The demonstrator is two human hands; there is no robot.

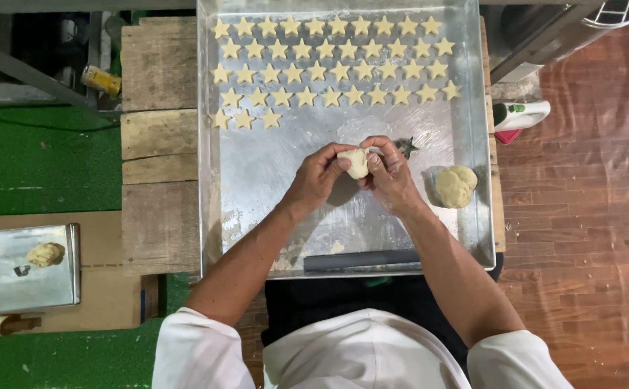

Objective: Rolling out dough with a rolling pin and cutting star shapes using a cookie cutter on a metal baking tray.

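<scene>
I am pinching one soft, pale dough lump (356,163) between my left hand (319,178) and right hand (392,175), fingers closed on it, above the shiny metal tray (257,173). Beyond my grip, star-shaped pieces (329,72) are lying in five rows; a second, knobbly lump (455,186) is sitting just right.

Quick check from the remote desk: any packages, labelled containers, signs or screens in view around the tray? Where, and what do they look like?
Yellow packet or tube: upper left, beyond the wooden boards, lying tilted; print too small to tell.
White bottle with green cap: right of the metal tray, lying on its side, a red piece under it.
No signs or screens visible.
</scene>
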